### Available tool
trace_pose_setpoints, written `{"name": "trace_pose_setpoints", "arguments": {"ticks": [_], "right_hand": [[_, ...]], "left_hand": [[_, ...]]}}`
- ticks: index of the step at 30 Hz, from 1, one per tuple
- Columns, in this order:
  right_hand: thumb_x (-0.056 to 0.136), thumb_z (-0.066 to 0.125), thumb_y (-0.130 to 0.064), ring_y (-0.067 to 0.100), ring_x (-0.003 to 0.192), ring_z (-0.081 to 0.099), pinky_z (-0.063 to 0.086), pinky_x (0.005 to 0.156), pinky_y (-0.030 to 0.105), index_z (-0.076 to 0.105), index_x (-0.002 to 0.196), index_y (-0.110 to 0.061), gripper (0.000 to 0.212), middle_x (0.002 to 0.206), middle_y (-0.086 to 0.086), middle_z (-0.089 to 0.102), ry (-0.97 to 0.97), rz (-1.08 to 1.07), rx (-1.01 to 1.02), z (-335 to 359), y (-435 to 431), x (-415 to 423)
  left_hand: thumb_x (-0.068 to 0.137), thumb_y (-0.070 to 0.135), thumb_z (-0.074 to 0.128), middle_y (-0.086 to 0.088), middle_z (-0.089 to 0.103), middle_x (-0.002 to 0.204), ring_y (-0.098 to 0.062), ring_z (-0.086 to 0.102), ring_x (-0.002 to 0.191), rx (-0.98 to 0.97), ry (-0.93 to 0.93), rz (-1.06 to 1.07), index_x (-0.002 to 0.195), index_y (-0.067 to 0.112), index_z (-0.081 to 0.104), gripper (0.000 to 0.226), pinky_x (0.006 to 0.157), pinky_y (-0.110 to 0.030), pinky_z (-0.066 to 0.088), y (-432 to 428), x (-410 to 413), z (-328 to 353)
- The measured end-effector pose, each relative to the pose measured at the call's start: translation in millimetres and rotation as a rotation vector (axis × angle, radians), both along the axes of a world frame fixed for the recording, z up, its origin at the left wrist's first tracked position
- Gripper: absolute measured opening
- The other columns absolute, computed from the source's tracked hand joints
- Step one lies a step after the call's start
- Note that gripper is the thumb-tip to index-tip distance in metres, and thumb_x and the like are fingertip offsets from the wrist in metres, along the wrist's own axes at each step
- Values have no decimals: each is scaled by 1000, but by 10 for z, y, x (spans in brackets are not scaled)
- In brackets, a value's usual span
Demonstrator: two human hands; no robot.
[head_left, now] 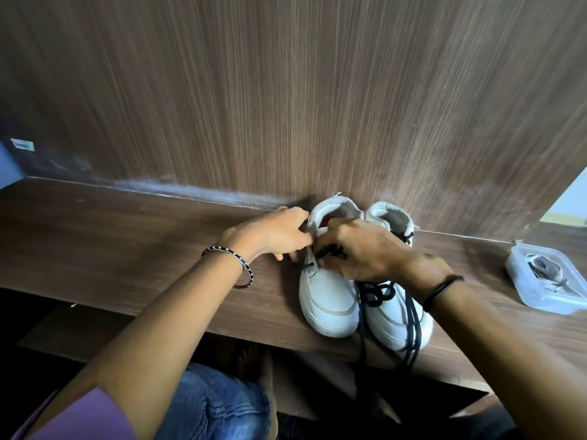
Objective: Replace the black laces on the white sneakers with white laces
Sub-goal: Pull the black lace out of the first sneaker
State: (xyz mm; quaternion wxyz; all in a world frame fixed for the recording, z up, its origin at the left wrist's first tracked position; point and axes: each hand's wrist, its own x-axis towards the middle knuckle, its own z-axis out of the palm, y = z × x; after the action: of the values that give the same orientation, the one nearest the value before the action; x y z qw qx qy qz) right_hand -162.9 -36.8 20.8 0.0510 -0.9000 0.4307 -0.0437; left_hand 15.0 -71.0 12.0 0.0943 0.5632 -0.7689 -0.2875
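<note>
— Where are the white canvas sneakers [397, 322]?
— Side by side on the brown wooden desk [127, 249], heels to the wall.
— The hands?
— The left hand [279, 233] grips the left sneaker [328, 300] by its side. The right hand [359, 249] pinches a black cord lace [376, 295] over it. White laces [540, 268] lie in a clear plastic box [521, 296], well apart.

Two sneakers [328, 300] sit side by side on a desk [127, 242] against its back panel [286, 90], a container [546, 277] at their three o'clock.
</note>
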Motion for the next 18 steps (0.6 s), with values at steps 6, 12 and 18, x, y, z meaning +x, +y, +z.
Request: {"name": "trace_pose_setpoints", "arguments": {"ticks": [6, 12, 18], "right_hand": [[88, 67, -28, 14, 107, 61, 52, 78, 38, 65, 105, -40, 22, 107, -20, 51, -72, -43, 18, -39, -21, -25], [90, 51, -11, 39, 95, 63, 38, 65, 37, 53, 116, -11, 26, 102, 11, 63, -142, -477, -127, -20, -3, 118], [86, 41, 6, 35, 66, 49, 35, 58, 38, 33, 96, -6, 17, 74, 12, 52, -485, -589, -139, -84, -103, 120]], "left_hand": [[97, 21, 55, -9, 73, 100, -16, 76, 76, 28, 23, 0, 120, 14, 60, 24, 66, -38, 62, 1, 0, -4], [98, 17, 55, 5, 56, 72, -18, 76, 76, -3, 45, 10, 91, 20, 57, 7, 53, -27, 55, 21, -24, 18], [98, 18, 55, 6, 53, 65, -15, 76, 73, -6, 43, -8, 100, 17, 60, 6, 50, -25, 54, 24, -41, 21]]}}
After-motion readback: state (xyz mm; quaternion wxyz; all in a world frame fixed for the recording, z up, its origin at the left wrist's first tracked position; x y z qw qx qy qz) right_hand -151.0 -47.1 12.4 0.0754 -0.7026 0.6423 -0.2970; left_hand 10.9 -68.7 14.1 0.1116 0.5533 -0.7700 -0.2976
